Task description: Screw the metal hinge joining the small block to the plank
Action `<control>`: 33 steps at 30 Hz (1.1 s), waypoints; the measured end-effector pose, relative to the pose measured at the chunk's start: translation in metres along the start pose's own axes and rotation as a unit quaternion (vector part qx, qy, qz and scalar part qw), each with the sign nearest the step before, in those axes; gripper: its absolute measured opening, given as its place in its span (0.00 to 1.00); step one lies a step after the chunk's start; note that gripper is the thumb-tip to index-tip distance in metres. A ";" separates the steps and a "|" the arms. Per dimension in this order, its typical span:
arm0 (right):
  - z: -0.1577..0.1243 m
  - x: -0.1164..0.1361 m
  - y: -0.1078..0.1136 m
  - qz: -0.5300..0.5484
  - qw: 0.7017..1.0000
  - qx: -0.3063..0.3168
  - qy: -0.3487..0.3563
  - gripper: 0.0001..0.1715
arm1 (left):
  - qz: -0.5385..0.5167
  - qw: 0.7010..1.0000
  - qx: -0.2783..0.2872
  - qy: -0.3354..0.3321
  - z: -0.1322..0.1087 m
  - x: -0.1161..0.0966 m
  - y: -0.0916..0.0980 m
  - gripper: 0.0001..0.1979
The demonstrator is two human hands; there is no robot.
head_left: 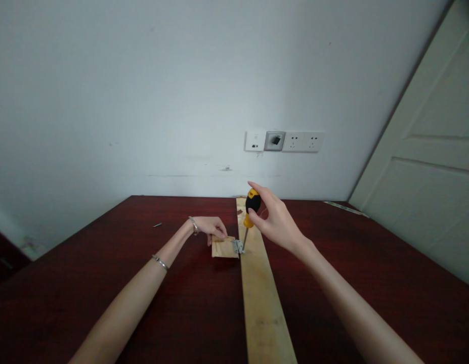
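Observation:
A yellow and black screwdriver [253, 202] is held by its handle in my right hand [275, 217], its shaft slanting down to the right leaf of a metal hinge [238, 246]. That leaf lies on a long pale wooden board [260, 298]; the other leaf rests on a small wooden block [224, 248] to the board's left. My left hand [213, 228] grips the far edge of the block, its thumb side on top and other fingers partly hidden behind. Whether the screwdriver tip sits in a screw is too small to tell.
Everything lies on a dark red table [173, 303] pushed against a white wall. A small thin metal piece [157, 225] lies on the left. A pale strip [346, 208] lies at the far right edge. Wall sockets [300, 142] are above the table, and a white door [427, 151] stands at right.

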State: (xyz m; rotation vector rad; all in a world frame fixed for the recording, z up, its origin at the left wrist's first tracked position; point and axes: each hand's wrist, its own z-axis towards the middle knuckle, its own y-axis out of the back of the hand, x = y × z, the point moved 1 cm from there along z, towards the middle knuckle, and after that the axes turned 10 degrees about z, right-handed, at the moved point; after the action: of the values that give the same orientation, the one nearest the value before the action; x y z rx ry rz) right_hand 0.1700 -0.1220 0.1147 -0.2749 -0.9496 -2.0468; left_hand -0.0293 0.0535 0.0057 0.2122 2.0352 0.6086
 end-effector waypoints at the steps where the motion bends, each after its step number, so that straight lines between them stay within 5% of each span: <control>1: 0.000 0.001 0.000 -0.009 1.000 0.004 -0.002 0.34 | 0.002 1.000 -0.003 -0.001 0.000 0.000 0.000 0.17; 16: -0.001 0.003 0.001 0.022 0.999 0.031 0.018 0.31 | 0.045 0.997 -0.051 -0.020 -0.002 -0.008 0.000 0.19; 33: 0.000 0.000 0.002 -0.007 1.000 -0.010 0.022 0.24 | 0.068 0.996 -0.057 -0.021 -0.002 -0.010 -0.001 0.18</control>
State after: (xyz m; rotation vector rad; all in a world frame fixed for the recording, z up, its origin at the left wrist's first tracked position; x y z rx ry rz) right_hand 0.1720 -0.1228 0.1159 -0.2336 -0.9069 -2.0679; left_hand -0.0259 0.0484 0.0141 0.2950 1.9490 0.7965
